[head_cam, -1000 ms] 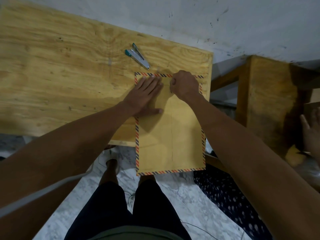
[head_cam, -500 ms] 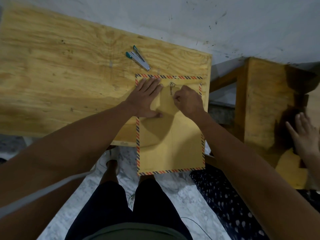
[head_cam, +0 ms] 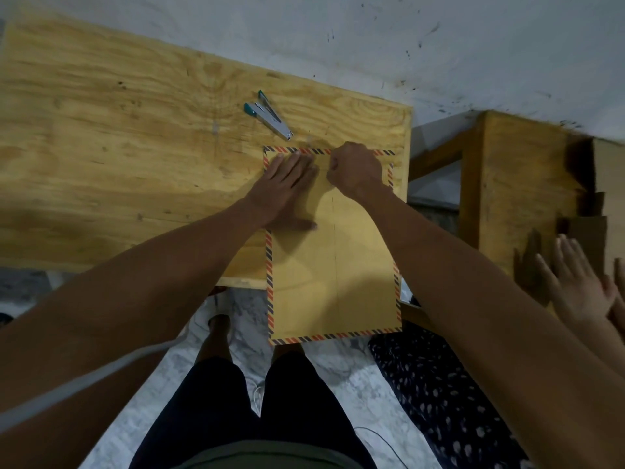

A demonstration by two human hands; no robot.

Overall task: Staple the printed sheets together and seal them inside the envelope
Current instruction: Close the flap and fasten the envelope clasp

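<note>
Pressing down is what we judge this sealing step needs: we keep our left hand (head_cam: 287, 187) flat, fingers straight, on the one envelope (head_cam: 333, 265), which lies under both hands and hangs off the near edge of the worktop (head_cam: 118, 147). Our right hand (head_cam: 355, 169) is curled at the envelope's top flap, beside the left; whether it pinches a fastener there we cannot tell. Firm, even pressure along the flap should close it well. The sheets are not visible, presumably inside. Just beyond our left hand lies one stapler (head_cam: 270, 118), untouched. We count one envelope, one stapler.
</note>
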